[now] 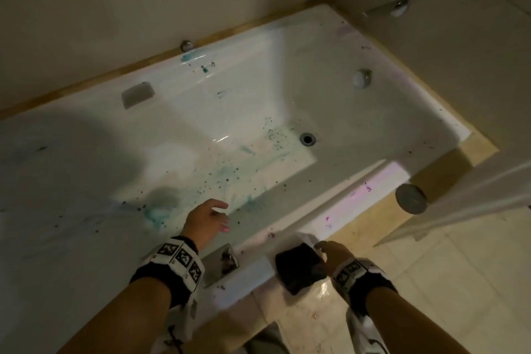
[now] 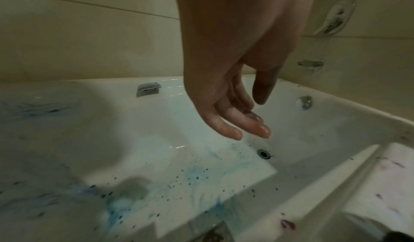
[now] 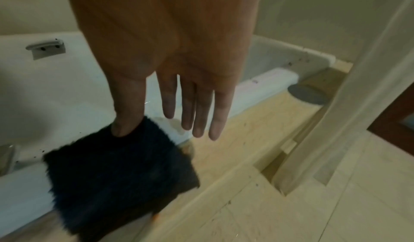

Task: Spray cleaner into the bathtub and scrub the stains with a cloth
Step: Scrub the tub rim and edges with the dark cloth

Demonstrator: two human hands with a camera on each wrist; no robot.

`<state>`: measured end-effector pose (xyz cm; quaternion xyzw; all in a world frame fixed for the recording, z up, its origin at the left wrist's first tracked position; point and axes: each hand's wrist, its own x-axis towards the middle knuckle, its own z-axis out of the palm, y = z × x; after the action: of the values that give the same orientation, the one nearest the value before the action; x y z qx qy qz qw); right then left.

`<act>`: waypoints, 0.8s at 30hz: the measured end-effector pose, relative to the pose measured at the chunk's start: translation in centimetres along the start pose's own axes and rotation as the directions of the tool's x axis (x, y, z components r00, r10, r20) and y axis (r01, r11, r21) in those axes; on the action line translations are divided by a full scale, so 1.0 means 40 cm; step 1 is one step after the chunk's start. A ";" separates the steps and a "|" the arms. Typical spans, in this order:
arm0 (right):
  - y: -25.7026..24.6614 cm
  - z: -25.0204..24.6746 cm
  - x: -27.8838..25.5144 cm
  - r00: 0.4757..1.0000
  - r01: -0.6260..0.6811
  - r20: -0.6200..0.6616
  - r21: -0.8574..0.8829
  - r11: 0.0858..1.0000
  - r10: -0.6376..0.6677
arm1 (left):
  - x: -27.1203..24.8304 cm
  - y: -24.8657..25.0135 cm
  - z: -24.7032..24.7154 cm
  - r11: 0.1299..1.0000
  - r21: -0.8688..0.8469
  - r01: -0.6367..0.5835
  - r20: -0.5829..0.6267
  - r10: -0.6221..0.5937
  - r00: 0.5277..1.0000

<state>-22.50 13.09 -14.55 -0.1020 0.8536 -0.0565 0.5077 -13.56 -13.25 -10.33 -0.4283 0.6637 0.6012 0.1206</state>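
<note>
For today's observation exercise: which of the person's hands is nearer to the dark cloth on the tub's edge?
Right. The right hand has its thumb touching the dark cloth; the left hand hangs over the bathtub, apart from it.

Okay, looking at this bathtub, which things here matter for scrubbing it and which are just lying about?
For the job: bathtub, teal stains, black cloth on the rim, right hand beside it.
Just there: drain, wall spout, round grey disc.

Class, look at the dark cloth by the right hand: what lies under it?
The dark cloth lies draped over the bathtub's white front rim, hanging past its edge above the tiled floor. The rim beneath is hidden, so stains there cannot be seen.
</note>
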 end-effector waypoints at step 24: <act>-0.741 0.119 -0.176 0.773 0.516 0.021 0.560 0.648 -0.634 | -0.256 -0.243 -0.419 0.917 -0.381 0.122 0.038 -0.116 0.992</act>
<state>-11.60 -14.08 -4.87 -0.2321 0.6666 -0.4343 0.5595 5.49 -23.14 -6.00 -0.4789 0.5056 0.7136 0.0760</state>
